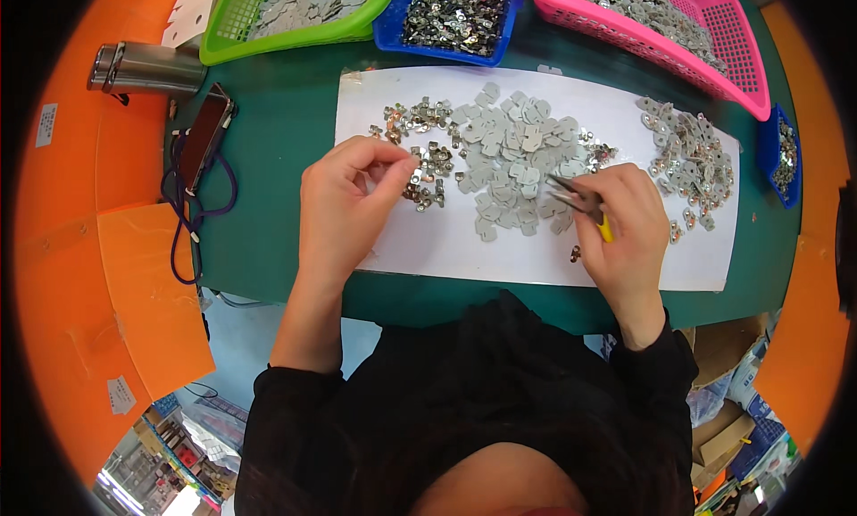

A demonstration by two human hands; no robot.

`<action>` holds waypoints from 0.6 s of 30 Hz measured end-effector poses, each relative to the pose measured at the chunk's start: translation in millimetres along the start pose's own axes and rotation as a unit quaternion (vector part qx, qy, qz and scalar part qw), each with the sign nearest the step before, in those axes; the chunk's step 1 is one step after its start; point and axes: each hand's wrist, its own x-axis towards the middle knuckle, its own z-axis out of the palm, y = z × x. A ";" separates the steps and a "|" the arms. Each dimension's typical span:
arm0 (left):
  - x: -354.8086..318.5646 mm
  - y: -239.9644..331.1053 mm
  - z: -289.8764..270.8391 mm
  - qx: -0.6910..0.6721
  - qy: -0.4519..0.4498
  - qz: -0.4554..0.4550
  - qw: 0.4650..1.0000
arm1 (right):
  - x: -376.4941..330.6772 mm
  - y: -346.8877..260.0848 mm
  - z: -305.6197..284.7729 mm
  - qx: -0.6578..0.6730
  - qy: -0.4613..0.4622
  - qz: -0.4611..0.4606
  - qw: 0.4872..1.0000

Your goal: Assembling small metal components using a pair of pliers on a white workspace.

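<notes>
My left hand (346, 199) is closed in a pinch, thumb against forefinger, beside a pile of small shiny metal clips (436, 159). Whatever sits between those fingertips is too small to make out. Pliers with yellow grips (587, 203) are held in my right hand (629, 221), their jaws pointing left over a heap of flat grey metal plates (513, 141). One small copper-toned clip (575, 254) lies just left of my right hand. Farther right, a heap of grey plates with shiny fittings (692, 159) covers that side of the white sheet (428, 248).
Along the far edge stand a green basket (295, 29), a blue bin (446, 54) and a pink basket (661, 45), all holding metal parts. A small blue tray (781, 172) sits far right. At left are a steel flask (159, 68) and a phone (203, 139) with a purple cord.
</notes>
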 end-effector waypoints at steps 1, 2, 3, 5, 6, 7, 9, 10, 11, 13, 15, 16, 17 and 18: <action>-0.6 1.7 -1.0 0.041 -0.027 0.019 0.999 | 0.2 -4.2 -0.7 0.101 0.018 0.060 0.993; -1.3 3.9 -0.6 0.041 -0.028 0.019 0.999 | 0.8 -7.9 -1.8 0.200 0.037 0.119 0.972; -2.0 6.8 0.7 0.053 -0.027 0.031 0.998 | 2.2 -10.5 -4.2 0.199 0.038 0.120 0.972; -3.0 15.2 2.7 0.063 -0.029 0.044 0.997 | 6.5 -16.3 -9.9 0.321 0.009 0.169 0.932; -3.3 21.4 4.2 0.053 -0.022 0.079 0.995 | 8.0 -19.0 -12.4 0.319 0.011 0.171 0.932; -5.8 26.0 6.2 0.044 -0.013 0.112 0.993 | 9.6 -22.0 -14.6 0.368 -0.009 0.217 0.904; -13.2 32.6 15.8 -0.052 -0.063 0.100 0.992 | 10.4 -25.9 -15.6 0.414 -0.028 0.261 0.872; -16.8 34.7 21.7 -0.148 -0.112 0.086 0.979 | 9.7 -26.7 -14.0 0.398 -0.048 0.244 0.883; -20.1 36.9 27.5 -0.148 -0.112 0.087 0.979 | 9.0 -27.6 -12.1 0.381 -0.068 0.226 0.894; -24.1 41.6 37.7 -0.218 -0.191 0.048 0.956 | 8.1 -27.6 -8.7 0.361 -0.061 0.188 0.911; -25.1 42.3 44.0 -0.203 -0.196 0.056 0.958 | 5.2 -26.3 -8.1 0.323 -0.057 0.139 0.934; -25.4 41.6 47.5 -0.242 -0.187 0.021 0.952 | 4.2 -27.2 -9.6 0.323 -0.065 0.150 0.932; -25.7 40.7 49.8 -0.281 -0.177 -0.014 0.943 | 3.1 -25.8 -9.5 0.323 -0.064 0.152 0.932; -25.4 39.1 49.6 -0.281 -0.179 -0.015 0.943 | 1.7 -23.5 -9.3 0.314 -0.051 0.137 0.938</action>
